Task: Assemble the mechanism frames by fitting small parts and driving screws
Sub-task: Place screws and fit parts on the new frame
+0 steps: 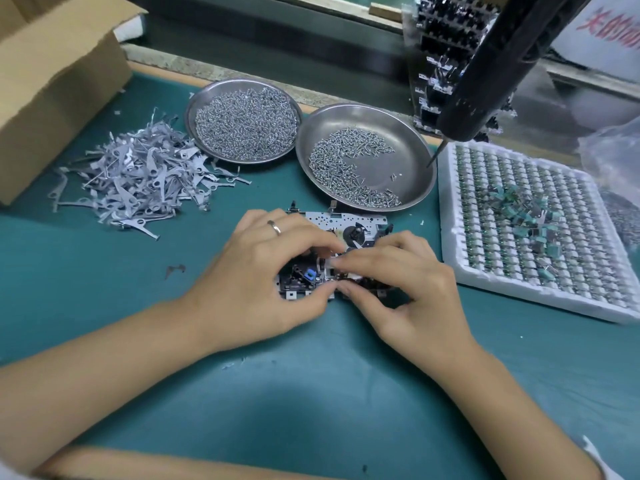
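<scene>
Head view: two round steel dishes sit touching on the green mat, the left dish heaped with small silver screws, the right dish holding a thinner crescent of screws, and a white foam tray at right carries rows of small parts with loose teal pieces on top. Just below the dishes lies the mechanism frame, a perforated metal plate with a black spindle and a blue piece. The left hand grips its near left end with curled fingers; the right hand pinches at its middle.
</scene>
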Demonstrator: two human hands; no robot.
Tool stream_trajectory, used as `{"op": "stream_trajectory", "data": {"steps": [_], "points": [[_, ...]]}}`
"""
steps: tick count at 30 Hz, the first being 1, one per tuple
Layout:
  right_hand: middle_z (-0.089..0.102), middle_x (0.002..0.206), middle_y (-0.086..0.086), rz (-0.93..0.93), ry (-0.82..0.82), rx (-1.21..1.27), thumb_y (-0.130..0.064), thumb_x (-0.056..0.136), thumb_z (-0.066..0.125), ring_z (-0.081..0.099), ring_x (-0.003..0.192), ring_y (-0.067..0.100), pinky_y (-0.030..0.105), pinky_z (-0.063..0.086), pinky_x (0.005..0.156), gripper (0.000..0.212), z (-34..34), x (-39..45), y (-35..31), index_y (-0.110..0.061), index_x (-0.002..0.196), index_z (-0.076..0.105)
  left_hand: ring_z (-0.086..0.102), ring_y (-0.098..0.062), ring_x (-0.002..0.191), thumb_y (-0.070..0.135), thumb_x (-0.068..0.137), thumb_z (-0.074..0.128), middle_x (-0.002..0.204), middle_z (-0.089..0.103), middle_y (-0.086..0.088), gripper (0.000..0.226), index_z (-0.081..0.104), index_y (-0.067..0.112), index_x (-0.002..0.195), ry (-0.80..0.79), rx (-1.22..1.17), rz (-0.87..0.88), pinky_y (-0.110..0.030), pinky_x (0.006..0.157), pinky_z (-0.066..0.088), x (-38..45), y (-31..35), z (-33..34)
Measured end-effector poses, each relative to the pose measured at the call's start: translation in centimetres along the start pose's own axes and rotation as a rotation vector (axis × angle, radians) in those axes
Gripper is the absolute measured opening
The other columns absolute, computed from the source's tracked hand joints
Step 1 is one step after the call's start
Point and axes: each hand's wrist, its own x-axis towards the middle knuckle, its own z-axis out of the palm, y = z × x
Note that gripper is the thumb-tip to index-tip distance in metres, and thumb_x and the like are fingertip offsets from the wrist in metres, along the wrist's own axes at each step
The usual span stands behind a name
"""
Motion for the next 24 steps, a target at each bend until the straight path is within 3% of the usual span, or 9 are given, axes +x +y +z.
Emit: {"op": "stream_trajectory", "data": {"steps": [8,15,19,22,24], "points": [[0.072,0.091,-0.004,0.118,0.000,0.151,-0.010,0.073,0.075,0.057,0.079,0.021,0.046,0.048,0.075,0.012,-0.1,0.1,-0.4,-0.012,0.085,0.078,0.059,-0.013,0.087,0.033,0.074,0.064,0.090,0.064,0.013,0.031,0.067,0.017,0.100,-0.022,0.090,0.031,-0.038,0.089,0.041,0.1,-0.1,0.4],[0.066,0.088,0.000,0.157,0.018,0.178,-0.003,0.073,0.072,0.057,0.080,0.019,0.030,0.047,0.074,0.016,-0.5,0.2,-0.8,-0.011,0.086,0.078,0.056,-0.010,0.084,0.035,0.075,0.064,0.087,0.067,0.016,0.028,0.072,0.021,0.098,-0.042,0.051,0.024,-0.030,0.090,0.037,0.3,-0.1,0.4],[0.061,0.087,0.004,0.138,0.440,0.107,-0.003,0.082,0.063,0.058,0.082,0.012,0.023,0.045,0.077,0.020,-2.3,1.3,-1.3,-0.014,0.098,0.069,0.056,-0.009,0.082,0.030,0.072,0.072,0.085,0.068,0.016,0.023,0.073,0.022,0.093,-0.043,0.028,0.026,-0.031,0.090,0.038,0.3,-0.4,0.4],[0.054,0.101,0.005,0.228,0.756,0.132,-0.016,0.085,0.062,0.054,0.094,0.022,0.044,0.046,0.083,0.030,-4.4,3.8,-1.5,-0.022,0.113,0.052,0.055,-0.005,0.084,0.036,0.072,0.067,0.085,0.067,0.017,0.024,0.073,0.023,0.092,-0.035,0.009,0.033,-0.031,0.091,0.037,0.3,-0.5,0.5],[0.052,0.115,0.007,0.299,0.785,0.130,-0.026,0.084,0.066,0.053,0.105,0.021,0.044,0.044,0.092,0.051,-5.8,5.9,-1.7,-0.021,0.128,0.041,0.053,-0.003,0.084,0.039,0.073,0.065,0.084,0.066,0.019,0.025,0.074,0.024,0.090,-0.026,-0.002,0.045,-0.030,0.090,0.037,0.3,-0.7,0.5]]}}
